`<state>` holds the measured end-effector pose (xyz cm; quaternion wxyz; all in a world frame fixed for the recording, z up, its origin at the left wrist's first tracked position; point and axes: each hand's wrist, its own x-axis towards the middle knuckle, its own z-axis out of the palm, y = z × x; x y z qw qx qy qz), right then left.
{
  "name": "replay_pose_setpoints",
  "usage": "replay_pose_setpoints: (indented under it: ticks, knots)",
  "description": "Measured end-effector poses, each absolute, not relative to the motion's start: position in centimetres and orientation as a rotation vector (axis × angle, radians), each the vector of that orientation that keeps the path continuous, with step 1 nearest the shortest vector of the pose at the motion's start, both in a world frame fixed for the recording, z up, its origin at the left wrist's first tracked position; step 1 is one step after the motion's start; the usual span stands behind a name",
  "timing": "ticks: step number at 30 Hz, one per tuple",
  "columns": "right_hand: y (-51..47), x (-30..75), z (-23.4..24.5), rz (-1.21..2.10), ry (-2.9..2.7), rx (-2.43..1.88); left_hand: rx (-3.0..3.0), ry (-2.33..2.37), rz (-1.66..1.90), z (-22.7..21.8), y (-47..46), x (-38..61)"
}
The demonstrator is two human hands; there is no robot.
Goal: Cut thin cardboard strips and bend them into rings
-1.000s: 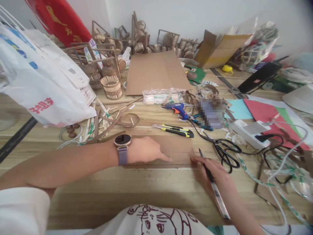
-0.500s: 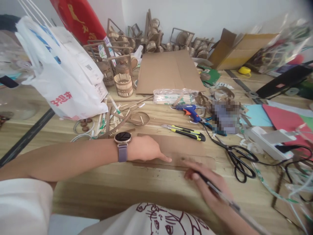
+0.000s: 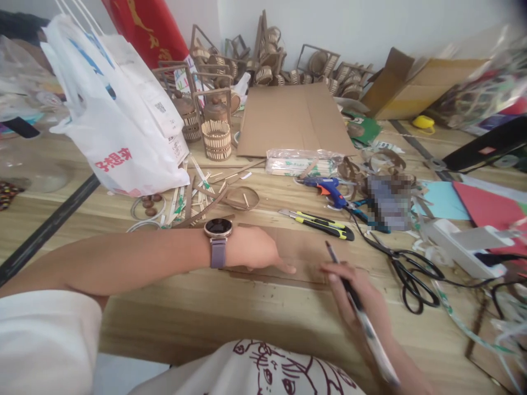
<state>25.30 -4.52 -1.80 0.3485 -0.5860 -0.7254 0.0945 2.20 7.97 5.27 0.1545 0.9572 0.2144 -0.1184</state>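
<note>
My left hand (image 3: 255, 252), with a watch on its wrist, lies flat on a brown cardboard strip (image 3: 304, 249) on the wooden table (image 3: 230, 307), fingers stretched and pressing it down. My right hand (image 3: 356, 291) is closed round a black pen (image 3: 343, 277) whose tip stands just above the strip's right part. Its long silvery tail runs back along my forearm. Behind the strip lies a yellow and black utility knife (image 3: 319, 222).
Black scissors (image 3: 411, 277) and a white power strip (image 3: 461, 244) with cables lie to the right. A blue glue gun (image 3: 327, 187), a large cardboard sheet (image 3: 294, 118), small woven baskets (image 3: 216, 140) and a white plastic bag (image 3: 119, 120) stand behind. Coloured paper (image 3: 486, 206) lies far right.
The view has shifted, so everything sits further right. My right hand drew the pen leftward along the strip and back. My left hand has stayed pressed on the cardboard.
</note>
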Motion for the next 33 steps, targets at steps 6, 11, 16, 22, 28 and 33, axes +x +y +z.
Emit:
replay_pose_setpoints:
  ticks: [6, 11, 16, 22, 28, 33]
  knots:
    - [-4.0, 27.9, -3.9, 0.084, -2.138, -1.409, 2.846, 0.465, -0.586, 6.1, 7.5, 2.3]
    - [-4.1, 27.3, -4.1, 0.035, -2.124, -1.374, 2.895, 0.336, -0.723, 5.9, 7.4, 1.8]
    - [-4.1, 27.4, -4.1, 0.012, -2.132, -1.355, 2.906, 0.357, -0.719, 6.1, 7.3, 1.7]
    - [-4.2, 27.3, -4.1, 0.021, -2.129, -1.361, 2.887, 0.365, -0.77, 6.3, 7.3, 2.0]
    - [-4.2, 27.2, -4.0, 0.02, -2.112, -1.362, 2.907, 0.361, -0.758, 6.1, 7.3, 2.0]
    - [-4.1, 27.2, -4.2, 0.042, -2.102, -1.37, 2.894, 0.346, -0.782, 6.1, 7.5, 2.0]
